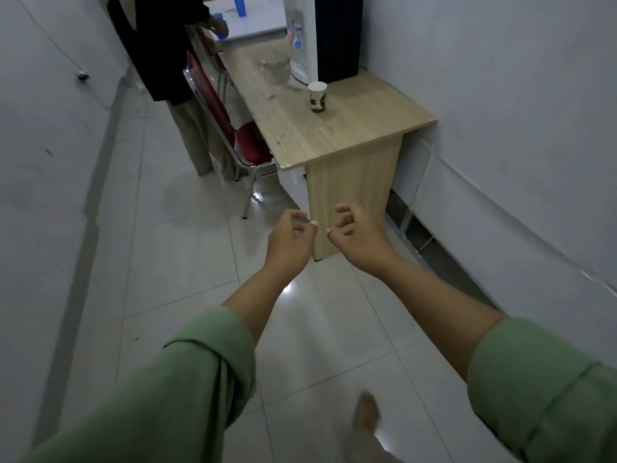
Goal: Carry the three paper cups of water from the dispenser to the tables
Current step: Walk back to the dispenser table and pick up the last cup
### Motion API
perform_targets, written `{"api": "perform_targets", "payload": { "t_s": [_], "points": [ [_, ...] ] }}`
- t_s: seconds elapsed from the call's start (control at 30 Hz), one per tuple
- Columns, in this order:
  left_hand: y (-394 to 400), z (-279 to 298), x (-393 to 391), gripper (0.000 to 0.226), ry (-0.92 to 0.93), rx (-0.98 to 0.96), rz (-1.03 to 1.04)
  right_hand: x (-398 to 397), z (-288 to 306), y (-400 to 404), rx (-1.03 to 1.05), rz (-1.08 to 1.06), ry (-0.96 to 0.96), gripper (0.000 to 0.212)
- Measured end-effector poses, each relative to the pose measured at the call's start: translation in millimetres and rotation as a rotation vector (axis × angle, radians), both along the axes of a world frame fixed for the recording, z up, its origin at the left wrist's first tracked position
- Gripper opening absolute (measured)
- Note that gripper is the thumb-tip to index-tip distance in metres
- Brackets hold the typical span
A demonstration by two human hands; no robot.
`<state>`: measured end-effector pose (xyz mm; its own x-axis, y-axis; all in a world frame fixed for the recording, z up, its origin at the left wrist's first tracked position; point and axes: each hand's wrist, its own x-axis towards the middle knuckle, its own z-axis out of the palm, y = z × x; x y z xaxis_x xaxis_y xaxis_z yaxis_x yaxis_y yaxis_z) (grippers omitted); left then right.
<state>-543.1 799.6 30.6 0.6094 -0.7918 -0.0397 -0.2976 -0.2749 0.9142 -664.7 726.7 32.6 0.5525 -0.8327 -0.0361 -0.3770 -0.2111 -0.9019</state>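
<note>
One white paper cup (317, 96) with a dark print stands upright on the wooden table (360, 128), just in front of the white water dispenser (302, 38). My left hand (291, 240) and my right hand (355, 237) are stretched out side by side over the floor, well short of the table's near end. Both hold nothing, with fingers loosely curled and apart. Green sleeves cover both forearms. A wet patch (277, 70) lies on the tabletop beside the dispenser.
A person in dark clothes (160, 55) stands at the table's left side beside a red chair (230, 128) with chrome legs. Blue cups (239, 6) sit on a white table (253, 25) behind. Walls close in left and right; tiled floor (187, 248) runs between. My bare foot (365, 412) shows below.
</note>
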Motion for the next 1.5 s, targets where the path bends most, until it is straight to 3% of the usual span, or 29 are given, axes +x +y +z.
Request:
{"api": "perform_targets", "payload": {
  "t_s": [0.6, 0.9, 1.23, 1.5],
  "points": [
    [-322, 7, 178, 0.03, 0.007, 0.003, 0.032, 177, 11, -332, -0.078, -0.018, 0.034, 0.044],
    [-474, -34, 273, 0.053, 0.036, 0.069, -0.076, 264, -22, -464, -0.013, -0.139, 0.072, 0.051],
    [-615, -98, 364, 0.08, 0.04, 0.159, -0.263, 355, -86, -580, 0.205, -0.344, 0.11, 0.072],
    [-667, -138, 384, 0.059, 0.052, -0.005, -0.352, 397, -121, -614, 0.235, -0.433, -0.067, 0.065]
  ]
}}
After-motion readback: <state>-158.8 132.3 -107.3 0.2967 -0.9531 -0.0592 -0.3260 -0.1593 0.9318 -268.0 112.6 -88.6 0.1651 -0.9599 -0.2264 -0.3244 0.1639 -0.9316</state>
